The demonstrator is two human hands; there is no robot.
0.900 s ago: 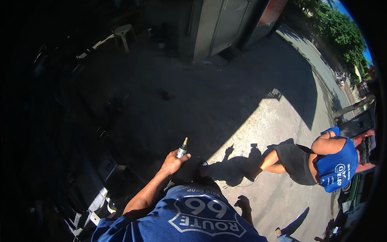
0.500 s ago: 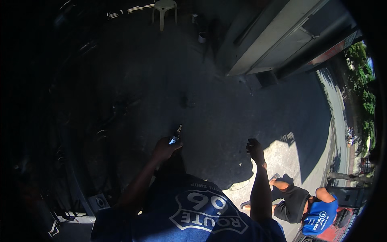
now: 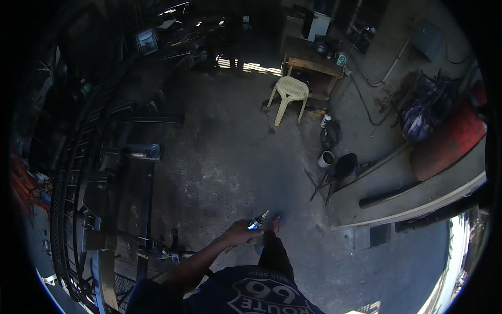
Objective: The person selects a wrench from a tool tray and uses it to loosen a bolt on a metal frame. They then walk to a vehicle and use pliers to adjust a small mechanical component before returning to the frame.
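My left hand (image 3: 239, 233) is closed around a small handheld tool (image 3: 256, 224) with a narrow, pale metal tip and a shiny, bluish-white body. Its tip points up and to the right, away from me. The fingers cover the rest of the tool, so its exact kind is unclear. Just right of that hand, my foot (image 3: 277, 224) in a sandal is stepping forward on the concrete floor (image 3: 209, 188). My right hand does not appear in the picture.
Metal frames and a ladder-like rack (image 3: 78, 172) line the left. Ahead stand a cream plastic stool (image 3: 290, 89) and a wooden table (image 3: 314, 65). A white bucket (image 3: 326, 159), a spray can (image 3: 326, 120) and a red curved panel (image 3: 449, 141) are on the right.
The view has swung to the right and into the shaded workshop; the stool now appears nearer. My right hand and the other person have left the picture. The tool remains in my left hand.
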